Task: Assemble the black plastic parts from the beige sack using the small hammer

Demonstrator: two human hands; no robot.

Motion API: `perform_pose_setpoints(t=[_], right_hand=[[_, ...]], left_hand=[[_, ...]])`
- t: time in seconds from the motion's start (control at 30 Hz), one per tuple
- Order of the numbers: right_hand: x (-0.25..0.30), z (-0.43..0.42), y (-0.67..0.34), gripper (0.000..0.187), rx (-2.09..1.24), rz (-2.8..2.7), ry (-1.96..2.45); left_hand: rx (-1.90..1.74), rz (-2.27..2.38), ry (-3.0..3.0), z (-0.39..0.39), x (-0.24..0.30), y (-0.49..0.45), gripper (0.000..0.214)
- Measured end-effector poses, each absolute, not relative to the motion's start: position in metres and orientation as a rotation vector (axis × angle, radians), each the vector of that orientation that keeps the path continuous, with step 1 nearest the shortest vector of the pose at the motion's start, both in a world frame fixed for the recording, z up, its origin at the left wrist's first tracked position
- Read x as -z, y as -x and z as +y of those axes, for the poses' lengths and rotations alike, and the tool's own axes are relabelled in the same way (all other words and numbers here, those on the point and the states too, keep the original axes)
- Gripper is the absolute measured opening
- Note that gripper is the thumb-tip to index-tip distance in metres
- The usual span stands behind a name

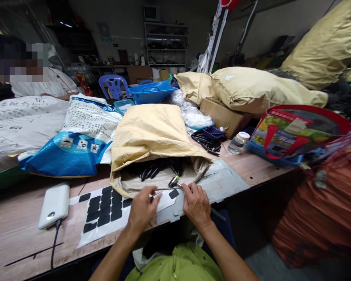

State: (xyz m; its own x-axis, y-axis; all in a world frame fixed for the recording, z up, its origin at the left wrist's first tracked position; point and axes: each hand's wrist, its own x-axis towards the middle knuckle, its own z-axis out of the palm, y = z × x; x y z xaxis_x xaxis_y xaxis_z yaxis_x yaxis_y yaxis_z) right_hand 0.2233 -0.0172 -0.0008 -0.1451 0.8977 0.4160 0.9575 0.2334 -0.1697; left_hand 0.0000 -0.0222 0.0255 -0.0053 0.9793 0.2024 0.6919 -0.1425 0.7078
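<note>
My left hand (143, 207) rests on a white backing sheet (102, 222) that carries several black adhesive pads (103, 207); its fingers are curled in a pinch at the sheet's edge. My right hand (195, 203) is closed on a thin black rod with a metal cap (173, 181), whose capped end points up and left, just above the sheet. Right behind both hands lies an open tan sack (149, 136) with several black rods (152, 171) spilling from its mouth.
A white power bank (55, 203) with a cable lies at the left on the wooden table (14, 234). Printed sacks (76, 140), a blue bin (150, 91), a small jar (239, 142), more black parts (209, 142) and a red-trimmed bag (295, 132) crowd the back. Another person sits far left.
</note>
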Motion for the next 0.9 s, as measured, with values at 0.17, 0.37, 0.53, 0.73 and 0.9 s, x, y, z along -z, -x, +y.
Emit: perform_pose_setpoints(t=[0.17, 0.37, 0.53, 0.73, 0.9], right_hand=[[0.002, -0.016, -0.223, 0.038, 0.203, -2.091, 1.705], [0.001, -0.017, -0.222, 0.035, 0.211, -2.093, 1.737], [0.001, -0.017, -0.220, 0.035, 0.164, -2.080, 1.739], [0.000, -0.008, -0.231, 0.035, -0.063, -1.916, 1.664], [-0.007, -0.011, -0.241, 0.034, -0.309, -1.710, 1.432]], left_hand=[[-0.986, 2.116, -1.856, 0.051, -0.012, 0.036, 0.029], [-0.805, 2.173, -1.820, 0.058, 0.000, 0.052, 0.021], [-1.024, 1.918, -1.916, 0.030, -0.012, 0.041, 0.017], [-0.943, 1.600, -2.015, 0.001, -0.006, 0.006, 0.011], [-0.890, 1.494, -2.019, -0.003, 0.007, -0.011, 0.012]])
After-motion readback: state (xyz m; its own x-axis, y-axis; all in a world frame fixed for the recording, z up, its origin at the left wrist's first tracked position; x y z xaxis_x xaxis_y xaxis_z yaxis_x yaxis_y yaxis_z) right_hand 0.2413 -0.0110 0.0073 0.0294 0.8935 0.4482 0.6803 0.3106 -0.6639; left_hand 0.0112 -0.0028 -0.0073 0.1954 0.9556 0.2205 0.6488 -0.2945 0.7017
